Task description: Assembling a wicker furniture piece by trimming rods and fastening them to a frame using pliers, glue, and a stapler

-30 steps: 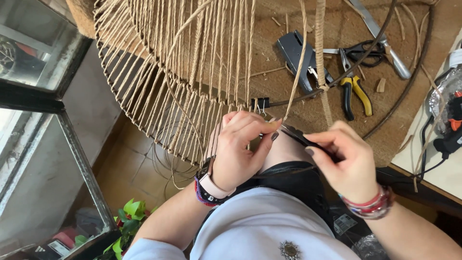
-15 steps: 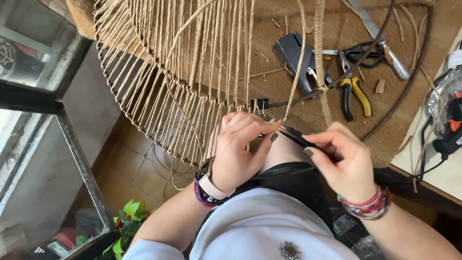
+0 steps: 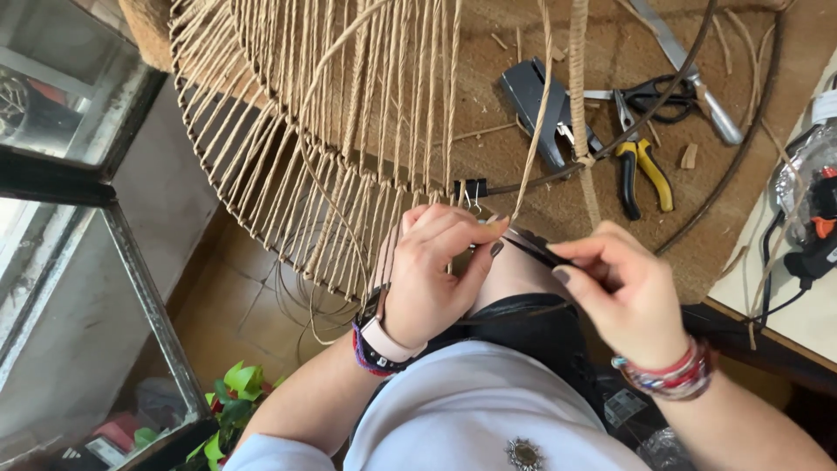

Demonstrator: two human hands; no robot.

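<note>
A round dark wire frame (image 3: 663, 105) lies on a brown mat, half wrapped in tan jute cord (image 3: 331, 131). My left hand (image 3: 432, 270) pinches a loose cord strand (image 3: 530, 131) against the frame's near rim. My right hand (image 3: 623, 292) grips the dark rim wire just to the right of it, fingers closed around the rim. A small black binder clip (image 3: 471, 188) clamps the wrapped cord's end on the rim, just above my left hand.
On the mat beyond the frame lie a dark stapler (image 3: 540, 105), yellow-handled pliers (image 3: 641, 161), black scissors (image 3: 654, 90) and a silver tool (image 3: 689, 74). A glue gun with cable (image 3: 815, 227) rests on a white table at right. A glass cabinet (image 3: 78, 157) stands left, a plant (image 3: 235, 401) below.
</note>
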